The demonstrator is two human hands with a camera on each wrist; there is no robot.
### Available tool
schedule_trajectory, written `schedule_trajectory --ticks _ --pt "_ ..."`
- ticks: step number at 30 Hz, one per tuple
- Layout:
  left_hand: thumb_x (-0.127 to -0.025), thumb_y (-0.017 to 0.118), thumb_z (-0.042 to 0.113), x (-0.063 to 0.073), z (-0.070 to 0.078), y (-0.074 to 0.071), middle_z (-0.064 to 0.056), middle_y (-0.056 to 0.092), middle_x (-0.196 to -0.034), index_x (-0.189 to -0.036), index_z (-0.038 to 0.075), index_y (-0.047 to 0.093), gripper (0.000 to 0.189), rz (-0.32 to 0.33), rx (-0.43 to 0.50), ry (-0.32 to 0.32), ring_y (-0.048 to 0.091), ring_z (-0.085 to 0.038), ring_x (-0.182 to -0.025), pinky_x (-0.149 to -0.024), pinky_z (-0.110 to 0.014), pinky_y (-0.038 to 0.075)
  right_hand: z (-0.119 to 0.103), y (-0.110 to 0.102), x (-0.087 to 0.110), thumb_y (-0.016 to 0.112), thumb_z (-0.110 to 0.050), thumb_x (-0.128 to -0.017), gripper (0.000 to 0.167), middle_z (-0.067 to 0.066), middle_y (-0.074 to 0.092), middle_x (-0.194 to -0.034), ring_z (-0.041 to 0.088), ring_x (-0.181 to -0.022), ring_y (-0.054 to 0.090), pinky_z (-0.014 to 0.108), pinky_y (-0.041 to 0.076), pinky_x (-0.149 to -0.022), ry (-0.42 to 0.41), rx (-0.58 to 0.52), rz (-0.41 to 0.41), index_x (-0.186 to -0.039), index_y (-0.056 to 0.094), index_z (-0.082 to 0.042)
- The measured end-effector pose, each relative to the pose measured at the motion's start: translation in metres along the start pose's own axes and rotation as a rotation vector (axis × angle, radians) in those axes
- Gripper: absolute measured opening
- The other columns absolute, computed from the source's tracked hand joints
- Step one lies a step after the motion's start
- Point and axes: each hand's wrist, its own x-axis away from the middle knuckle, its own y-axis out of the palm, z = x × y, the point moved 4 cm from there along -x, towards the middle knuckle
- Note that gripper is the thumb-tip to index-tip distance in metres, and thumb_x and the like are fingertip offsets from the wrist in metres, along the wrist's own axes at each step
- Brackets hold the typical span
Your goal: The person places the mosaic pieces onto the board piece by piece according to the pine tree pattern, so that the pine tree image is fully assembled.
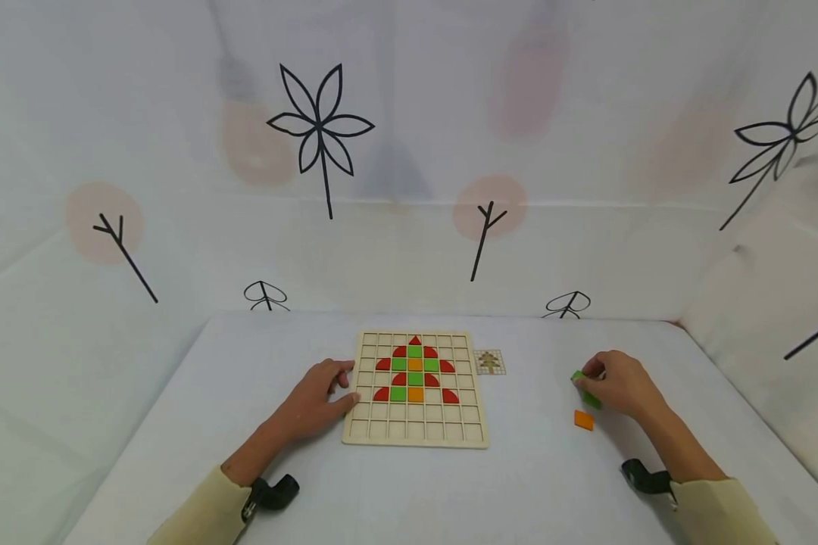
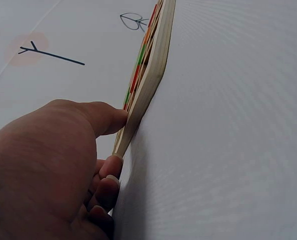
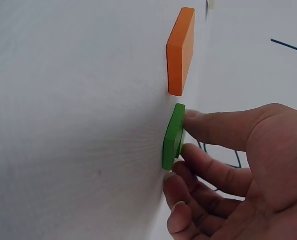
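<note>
A square wooden grid board point(image 1: 376, 431) lies flat on the table. Green and orange square tiles, red rounded pieces and a red triangle point(image 1: 415, 341) form a tree shape in its cells. My left hand point(image 1: 308, 405) holds the board's left edge, thumb on the rim and curled fingers against the side, as the left wrist view shows. Off to the right, my right hand point(image 1: 622, 384) pinches a green tile point(image 3: 172, 140) between thumb and fingers, close to the tabletop. Another green edge shows behind that tile, partly hidden by the fingers. An orange tile point(image 1: 583, 420) lies just nearer than this hand.
Against the board's right side lies a small pattern card point(image 1: 490, 362) with a tree printed on a grid. White cloth point(image 1: 532, 484) covers the table. Behind it rises a white backdrop point(image 1: 409, 257) with black line drawings of plants.
</note>
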Motion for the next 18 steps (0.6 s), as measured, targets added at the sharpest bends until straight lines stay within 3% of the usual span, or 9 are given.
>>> schedule_trajectory --ticks 8,18 --pt "-0.101 0.075 0.027 0.0001 -0.0003 -0.0008 0.006 0.055 -0.104 -0.149 0.003 0.057 0.057 0.004 0.005 0.009 0.047 -0.012 -0.095 -0.080 -0.031 0.041 -0.0006 -0.0006 0.0005 0.079 -0.016 -0.093 0.032 0.019 0.065 -0.098 0.030 -0.086 0.060 0.038 0.054 -0.070 0.013 -0.018 -0.017 -0.105 0.061 0.007" --pt "-0.101 0.075 0.027 0.0004 0.0005 -0.0009 0.006 0.056 -0.105 -0.150 0.003 0.056 0.058 0.004 0.002 0.018 0.048 -0.012 -0.095 -0.081 -0.030 0.041 -0.0019 -0.0010 0.0009 0.079 -0.015 -0.092 0.029 0.017 0.066 -0.096 0.029 -0.086 0.060 0.037 0.053 -0.069 0.005 -0.021 -0.007 -0.103 0.063 0.006"
